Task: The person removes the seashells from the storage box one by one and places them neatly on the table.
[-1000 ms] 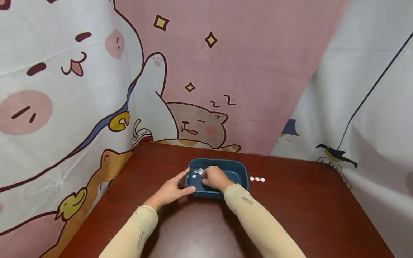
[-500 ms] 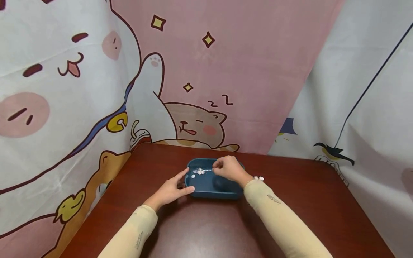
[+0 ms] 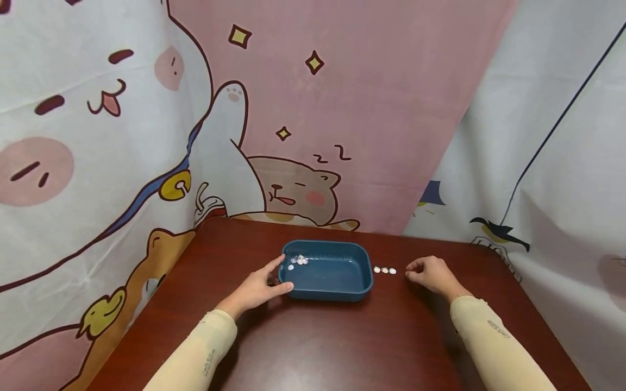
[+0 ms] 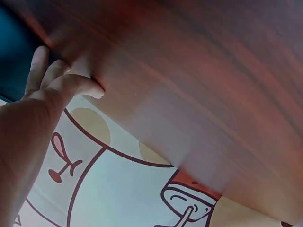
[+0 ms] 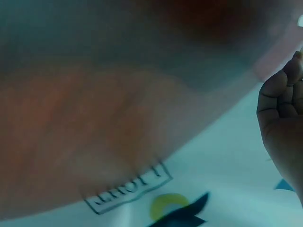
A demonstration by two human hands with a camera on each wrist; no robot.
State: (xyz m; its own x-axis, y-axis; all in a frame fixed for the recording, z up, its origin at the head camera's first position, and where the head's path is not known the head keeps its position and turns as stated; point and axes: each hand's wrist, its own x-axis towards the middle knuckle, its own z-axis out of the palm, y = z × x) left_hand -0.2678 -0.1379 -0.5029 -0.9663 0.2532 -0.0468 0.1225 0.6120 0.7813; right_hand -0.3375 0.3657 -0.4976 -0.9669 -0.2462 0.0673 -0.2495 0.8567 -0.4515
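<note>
White shells [image 3: 384, 270] lie just left of the right hand [image 3: 427, 273].

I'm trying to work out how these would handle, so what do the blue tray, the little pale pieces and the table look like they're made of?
The blue tray looks like moulded plastic: rounded corners, even colour, soft sheen. The pale pieces beside it, and those inside, could be shells or pebbles; they are too small to tell. The table shows reddish-brown wood grain with a semi-gloss finish, possibly veneer or laminate.

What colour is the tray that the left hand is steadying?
Dark teal-blue, plain with no pattern. The tray shows best in the head view, with the left hand on its left end.
</note>
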